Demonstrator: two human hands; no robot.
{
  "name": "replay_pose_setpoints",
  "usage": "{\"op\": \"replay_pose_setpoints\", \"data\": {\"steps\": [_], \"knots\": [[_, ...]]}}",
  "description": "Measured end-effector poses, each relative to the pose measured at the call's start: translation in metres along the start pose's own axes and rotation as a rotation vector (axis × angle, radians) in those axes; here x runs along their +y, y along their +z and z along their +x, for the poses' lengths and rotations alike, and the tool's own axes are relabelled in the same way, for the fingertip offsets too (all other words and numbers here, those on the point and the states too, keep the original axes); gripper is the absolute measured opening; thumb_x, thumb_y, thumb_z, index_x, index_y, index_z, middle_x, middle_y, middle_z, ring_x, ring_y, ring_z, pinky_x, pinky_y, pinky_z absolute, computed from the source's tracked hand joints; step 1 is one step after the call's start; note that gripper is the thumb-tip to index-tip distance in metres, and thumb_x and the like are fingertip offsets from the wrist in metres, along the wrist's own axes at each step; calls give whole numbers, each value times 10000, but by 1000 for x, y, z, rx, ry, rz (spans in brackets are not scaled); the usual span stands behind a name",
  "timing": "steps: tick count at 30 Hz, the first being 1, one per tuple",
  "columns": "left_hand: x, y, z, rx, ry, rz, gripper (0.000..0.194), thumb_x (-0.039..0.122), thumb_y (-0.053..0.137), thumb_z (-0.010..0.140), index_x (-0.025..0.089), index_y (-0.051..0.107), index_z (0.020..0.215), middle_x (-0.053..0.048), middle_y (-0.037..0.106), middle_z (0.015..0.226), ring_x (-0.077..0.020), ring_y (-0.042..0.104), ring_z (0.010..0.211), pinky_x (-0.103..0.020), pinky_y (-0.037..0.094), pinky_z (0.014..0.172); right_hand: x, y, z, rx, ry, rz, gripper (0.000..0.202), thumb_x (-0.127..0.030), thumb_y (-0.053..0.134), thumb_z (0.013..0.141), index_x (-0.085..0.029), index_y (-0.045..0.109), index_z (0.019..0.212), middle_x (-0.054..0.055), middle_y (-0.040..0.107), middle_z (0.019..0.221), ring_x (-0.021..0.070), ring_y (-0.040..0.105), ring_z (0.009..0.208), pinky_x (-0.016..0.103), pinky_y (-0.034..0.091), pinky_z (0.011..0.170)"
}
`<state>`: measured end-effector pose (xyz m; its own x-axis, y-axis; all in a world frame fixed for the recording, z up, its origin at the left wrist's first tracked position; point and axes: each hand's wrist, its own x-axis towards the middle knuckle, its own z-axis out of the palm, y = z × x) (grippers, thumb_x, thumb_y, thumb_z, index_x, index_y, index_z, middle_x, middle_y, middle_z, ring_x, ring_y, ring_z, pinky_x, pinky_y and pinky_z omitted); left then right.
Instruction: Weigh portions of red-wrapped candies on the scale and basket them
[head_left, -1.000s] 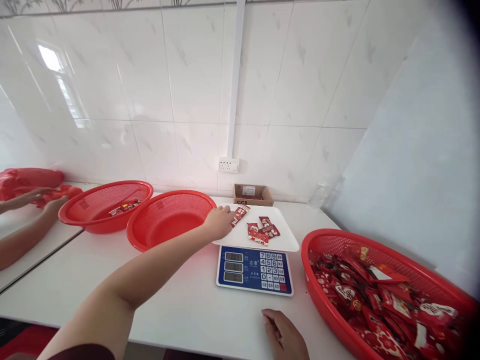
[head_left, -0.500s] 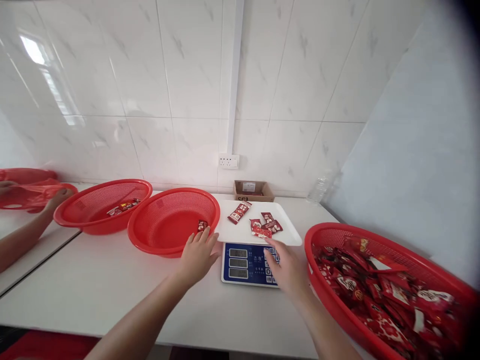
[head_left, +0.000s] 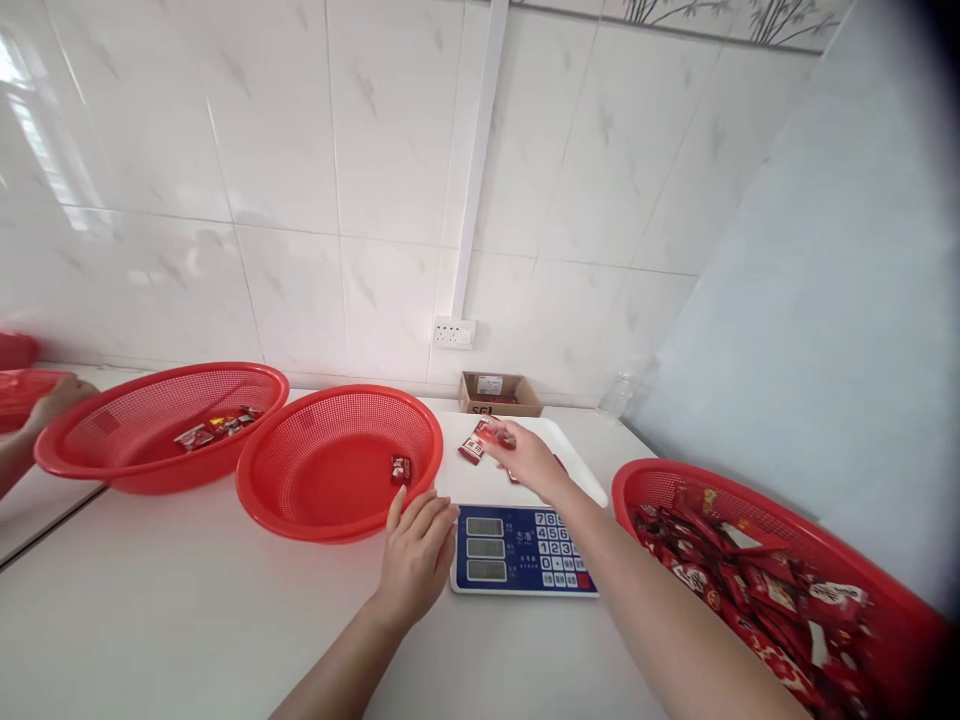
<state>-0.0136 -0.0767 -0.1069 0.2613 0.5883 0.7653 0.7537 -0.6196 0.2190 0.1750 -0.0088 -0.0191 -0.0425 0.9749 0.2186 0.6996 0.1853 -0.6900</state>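
Note:
My right hand (head_left: 529,460) reaches over the white tray (head_left: 566,452) of the scale, its fingers closed on a small red snack packet (head_left: 491,434). Just left of the fingertips lies a red-and-white packet (head_left: 472,449), partly covered by the hand. Other packets on the tray are mostly hidden under the hand. My left hand (head_left: 421,545) is open, its fingers extended beside the front right rim of the middle red basket (head_left: 322,520). That basket holds one small dark red packet (head_left: 401,469). The scale's blue panel (head_left: 521,550) sits between my arms.
A large red basket (head_left: 810,535) full of red packets stands at the right. Another red basket (head_left: 150,480) with a few packets is at the left, beside another person's hand (head_left: 56,400). Behind the tray are a cardboard box (head_left: 501,396) and a clear plastic container (head_left: 618,395).
My right hand has moved forward from the scale's keys to over the tray and closed on a red packet. My left hand has come slightly back and right. The view has shifted.

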Motion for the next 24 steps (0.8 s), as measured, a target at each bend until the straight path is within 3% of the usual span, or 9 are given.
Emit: {"op": "replay_pose_setpoints", "data": {"steps": [2, 4, 7, 10, 14, 20, 22, 24], "knots": [[-1, 1, -3, 8, 18, -42, 240, 168, 427, 876, 238, 607, 1018, -27, 674, 1028, -188, 556, 1061, -453, 249, 1057, -15, 2, 15, -26, -87, 214, 516, -444, 467, 838, -238, 392, 1305, 89, 519, 1270, 173, 566, 1035, 307, 463, 822], [-3, 1, -7, 14, 22, -74, 247, 149, 424, 871, 225, 602, 1025, -36, 667, 1034, -190, 547, 1068, -459, 255, 1056, -18, 2, 27, -31, -145, 180, 558, -425, 450, 850, -228, 321, 1356, 98, 440, 1357, 181, 504, 1141, 323, 427, 892], [-6, 1, -10, 29, 30, -127, 241, 128, 429, 864, 215, 598, 1012, -39, 666, 1019, -189, 546, 1058, -446, 297, 1039, 1, -2, 32, -42, -125, -203, 513, -326, 503, 821, -185, 419, 1307, 108, 465, 1341, 225, 429, 1219, 360, 339, 983], [-7, 2, -11, 46, 36, -187, 233, 114, 443, 850, 215, 592, 998, -36, 670, 988, -185, 558, 1033, -417, 364, 993, 29, -3, 22, -177, -21, -546, 481, -275, 552, 768, -178, 512, 1237, 121, 557, 1238, 268, 475, 1165, 381, 343, 954], [-4, 1, -11, 31, 29, -259, 234, 104, 437, 841, 212, 587, 985, -50, 665, 959, -196, 574, 999, -416, 423, 935, 47, 2, 9, -196, -6, -735, 376, -252, 490, 797, -190, 577, 1157, 108, 615, 1137, 255, 522, 1090, 388, 328, 938], [-4, 2, -13, 8, -21, -387, 244, 124, 414, 859, 213, 586, 1008, -82, 644, 984, -179, 608, 919, -311, 525, 772, 36, 15, 12, -179, -84, -639, 397, -31, 430, 709, -190, 635, 1009, 76, 633, 1060, 202, 577, 960, 305, 397, 823], [-5, 4, -14, 34, -45, -358, 254, 136, 420, 862, 212, 580, 1044, -98, 614, 1070, -184, 601, 965, -308, 524, 801, 26, 19, 18, -162, -74, -491, 329, -47, 456, 708, -184, 645, 940, 69, 646, 1027, 198, 585, 943, 309, 412, 821], [-7, 6, -16, 78, -79, -304, 270, 149, 431, 862, 214, 572, 1082, -112, 563, 1168, -188, 594, 996, -313, 521, 825, 10, 20, 28, -142, -59, -197, 273, -127, 486, 757, -184, 617, 990, 66, 648, 1047, 182, 592, 946, 309, 437, 819]]}}
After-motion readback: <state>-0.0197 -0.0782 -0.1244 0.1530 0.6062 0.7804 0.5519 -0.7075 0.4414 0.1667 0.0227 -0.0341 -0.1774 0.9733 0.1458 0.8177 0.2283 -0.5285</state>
